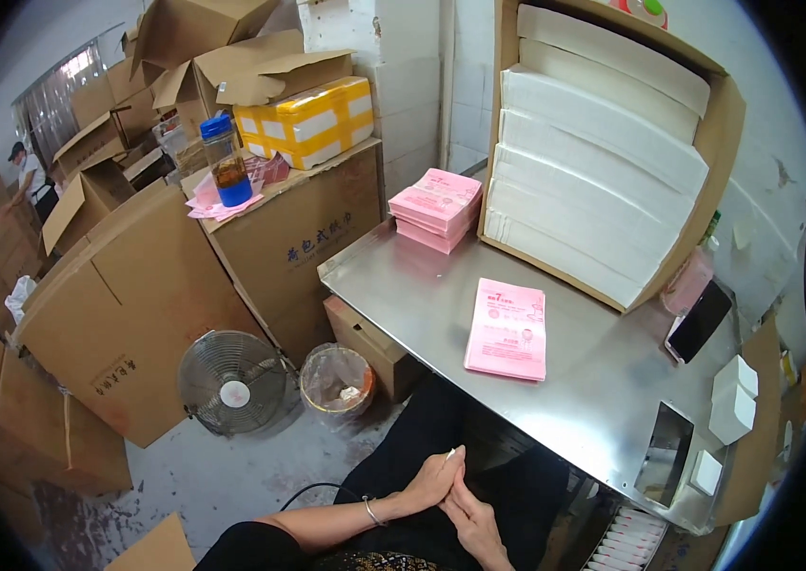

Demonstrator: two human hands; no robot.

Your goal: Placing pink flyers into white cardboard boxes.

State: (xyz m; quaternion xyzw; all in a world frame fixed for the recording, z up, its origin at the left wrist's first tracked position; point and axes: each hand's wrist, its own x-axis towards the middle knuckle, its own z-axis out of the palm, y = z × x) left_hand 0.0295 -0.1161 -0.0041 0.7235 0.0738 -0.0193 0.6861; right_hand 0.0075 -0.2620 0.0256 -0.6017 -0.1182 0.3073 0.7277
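Over my lap, my left hand and my right hand are pressed together, their fingers closed against each other. A tiny white bit shows at the fingertips, too small to name; anything between the palms is hidden. A bracelet circles my left wrist. Beyond my hands, a stack of pink printed sheets or flat bags lies on the metal table. Farther back sits a taller pink stack. An open carton stands tilted behind them, filled with rows of white packs.
A phone leans at the table's right, near white blocks. A rectangular opening cuts the tabletop. Left on the floor are a fan and a lined bin. Cartons crowd the left; a person stands far off.
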